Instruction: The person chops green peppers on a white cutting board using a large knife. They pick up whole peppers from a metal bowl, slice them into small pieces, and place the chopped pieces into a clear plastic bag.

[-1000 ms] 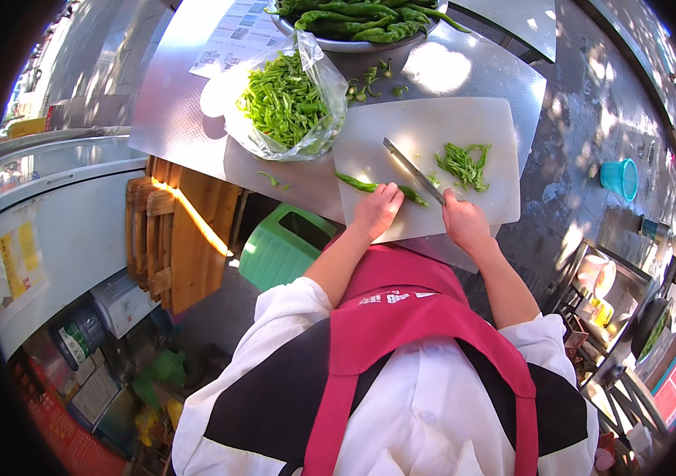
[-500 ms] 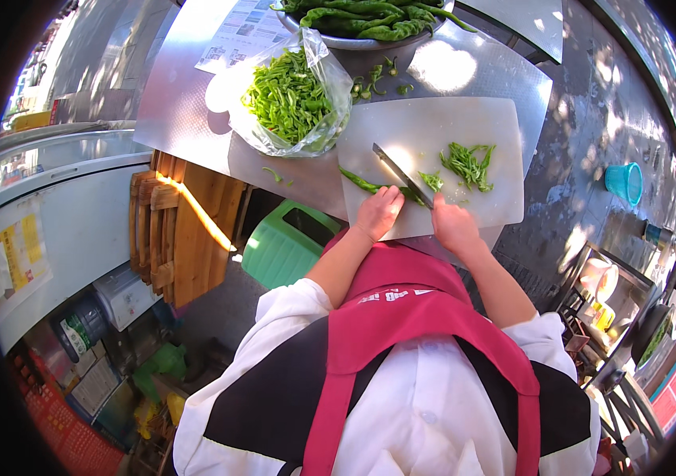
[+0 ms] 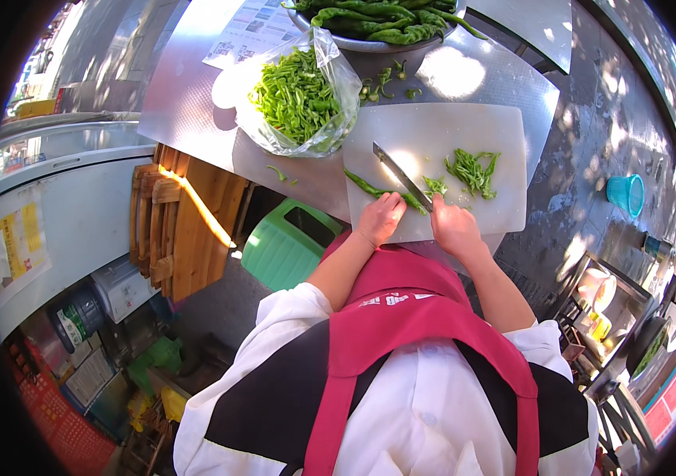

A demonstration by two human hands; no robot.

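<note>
On a white cutting board (image 3: pixel 481 127) lies a long green chili pepper (image 3: pixel 363 184), its near end under the fingers of my left hand (image 3: pixel 382 217), which is closed on it. My right hand (image 3: pixel 455 227) grips the handle of a kitchen knife (image 3: pixel 398 171). The blade slants away to the left, across the pepper's right part. Just right of the blade sits a small bunch of cut pepper (image 3: pixel 435 186). A larger pile of sliced green pepper (image 3: pixel 474 171) lies farther right on the board.
A clear plastic bag (image 3: pixel 339 79) full of sliced pepper stands left of the board on the metal table (image 3: pixel 187 103). Behind it is a metal bowl (image 3: pixel 369 47) of whole peppers. Pepper stems (image 3: pixel 384 79) lie near the bowl. A green stool (image 3: pixel 282 250) stands below the table.
The table and everything on it appear slightly lower and farther right. Both hands keep nearly the same hold on the pepper and knife.
</note>
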